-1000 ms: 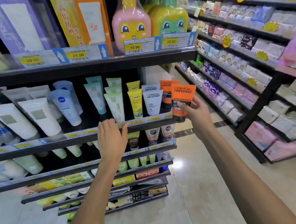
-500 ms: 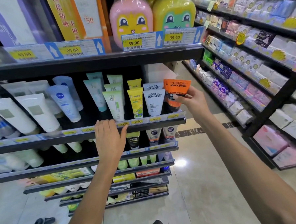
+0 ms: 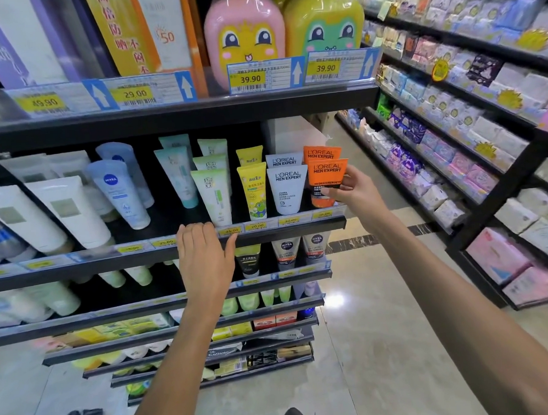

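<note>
My right hand [image 3: 353,192] pinches an orange L'Oreal Men Expert tube [image 3: 326,177] at the right end of the second shelf [image 3: 299,227], in front of a second orange tube [image 3: 322,153]. The held tube stands cap down, right beside a white L'Oreal Men Expert tube [image 3: 287,189]. My left hand [image 3: 205,258] rests on the front edge of that shelf with straight fingers, over the price strip, and holds nothing.
Yellow [image 3: 252,192], green [image 3: 211,196] and Nivea [image 3: 120,198] tubes fill the same shelf. Pink [image 3: 244,34] and green cartoon bottles [image 3: 323,24] stand on the shelf above. A second rack of packets [image 3: 453,140] lines the aisle at right, with tiled floor [image 3: 368,329] between.
My right hand has carried the orange tube left and inward from beyond the shelf end to the front of the orange row. The left hand has stayed on the shelf edge.
</note>
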Demonstrator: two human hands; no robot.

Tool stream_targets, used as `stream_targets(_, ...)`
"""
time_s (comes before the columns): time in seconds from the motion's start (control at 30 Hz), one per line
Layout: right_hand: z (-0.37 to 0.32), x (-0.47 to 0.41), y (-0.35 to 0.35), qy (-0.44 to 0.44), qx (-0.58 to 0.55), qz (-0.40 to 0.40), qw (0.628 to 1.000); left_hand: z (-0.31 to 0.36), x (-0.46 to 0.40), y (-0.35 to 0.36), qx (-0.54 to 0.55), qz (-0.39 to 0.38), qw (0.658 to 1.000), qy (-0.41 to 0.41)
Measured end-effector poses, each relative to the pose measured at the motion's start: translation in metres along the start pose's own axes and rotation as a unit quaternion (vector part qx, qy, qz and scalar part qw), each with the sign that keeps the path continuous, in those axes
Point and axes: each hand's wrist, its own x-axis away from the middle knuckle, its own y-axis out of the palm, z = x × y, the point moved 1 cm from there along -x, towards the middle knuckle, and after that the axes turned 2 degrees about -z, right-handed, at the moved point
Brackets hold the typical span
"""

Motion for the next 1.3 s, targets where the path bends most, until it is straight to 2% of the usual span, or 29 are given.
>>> stream_targets(0.23, 0.000, 0.006, 0.004, 0.010, -0.013, 0.004, 1.000, -0.002, 0.001, 0.000, -0.001, -0.015, 1.000, 0.007)
stream_targets(0.5, 0.000, 0.026, 0.005, 0.019, 0.000, 0.046, 0.999, -0.007, 0.002, -0.005, 0.012, -0.051, 0.999, 0.013)
stream_targets(0.63, 0.005, 0.052, 0.004, 0.006, 0.053, 0.071, 0.996, -0.008, 0.005, -0.014, 0.028, -0.092, 0.995, 0.012)
stream_targets(0.77, 0.004, 0.089, 0.008, -0.031, 0.180, 0.084, 0.979, -0.010, 0.020, -0.035, 0.054, -0.123, 0.991, 0.000)
stream_targets(0.87, 0.001, 0.127, 0.018, -0.078, 0.286, 0.024, 0.955, -0.012, 0.046, -0.055, 0.043, -0.127, 0.991, -0.027)
stream_targets(1.03, 0.010, 0.188, 0.059, -0.133, 0.390, -0.107, 0.905, -0.010, 0.116, -0.092, 0.031, -0.136, 0.987, -0.082)
stream_targets(1.3, 0.024, 0.281, 0.148, -0.247, 0.394, -0.270, 0.843, -0.034, 0.249, -0.157, -0.007, -0.153, 0.965, -0.211)
